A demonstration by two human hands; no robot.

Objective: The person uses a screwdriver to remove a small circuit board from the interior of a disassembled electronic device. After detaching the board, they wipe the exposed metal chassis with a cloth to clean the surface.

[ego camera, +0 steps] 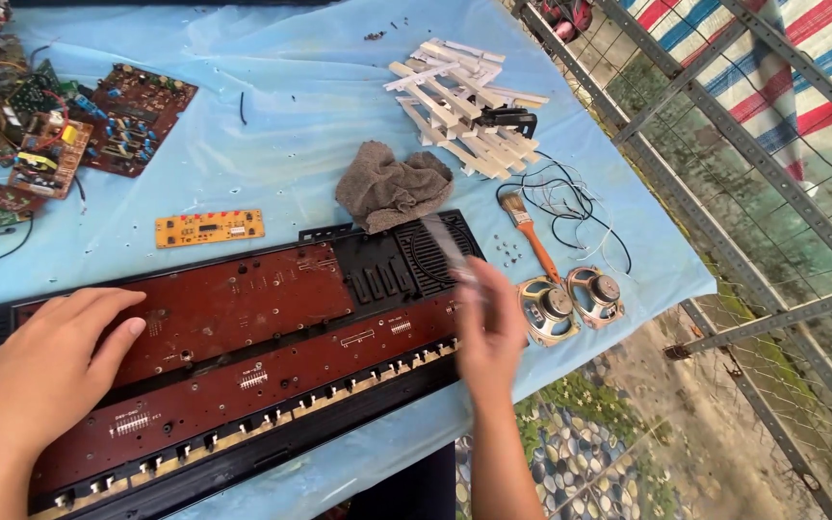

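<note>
On the opened keyboard [243,356], left hand [45,376] lies flat, fingers spread; right hand [488,332] blurred, grip unreadable.

Two round speakers [570,300] lie side by side, with one paintbrush [530,234] and one grey rag [392,188]. One small orange circuit board [209,227] lies apart.
</note>
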